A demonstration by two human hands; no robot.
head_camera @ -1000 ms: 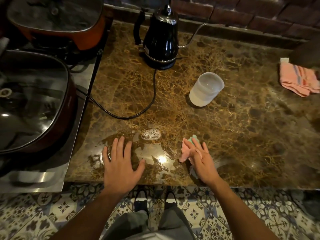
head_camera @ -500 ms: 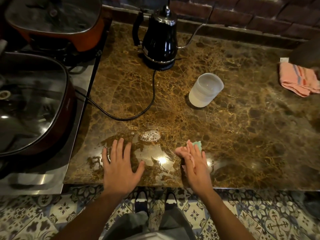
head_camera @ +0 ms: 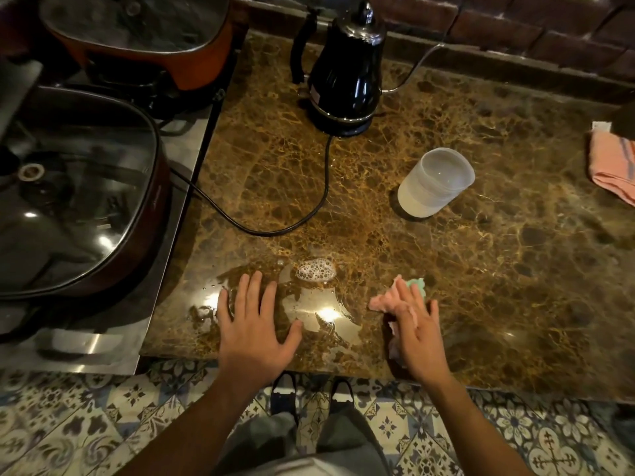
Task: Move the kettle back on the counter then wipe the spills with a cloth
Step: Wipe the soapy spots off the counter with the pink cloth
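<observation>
A black kettle (head_camera: 347, 70) stands on its base at the back of the brown marble counter (head_camera: 515, 269), its cord (head_camera: 309, 214) looping forward. A wet spill (head_camera: 309, 304) with a patch of foam (head_camera: 316, 269) lies near the front edge. My left hand (head_camera: 256, 324) rests flat and spread on the wet counter, left of the spill. My right hand (head_camera: 414, 328) presses a pink and green cloth (head_camera: 386, 298) onto the counter at the spill's right edge. Much of the cloth is hidden under the hand.
A frosted plastic cup (head_camera: 434, 182) stands right of centre. A second pink cloth (head_camera: 611, 166) lies at the far right. Two lidded electric pans (head_camera: 75, 194) (head_camera: 137, 32) sit on a steel surface to the left. Patterned floor tiles and my shoes show below the counter edge.
My right hand slid the cloth left into the spill half a second ago, then back slightly right. My left hand has stayed flat in place.
</observation>
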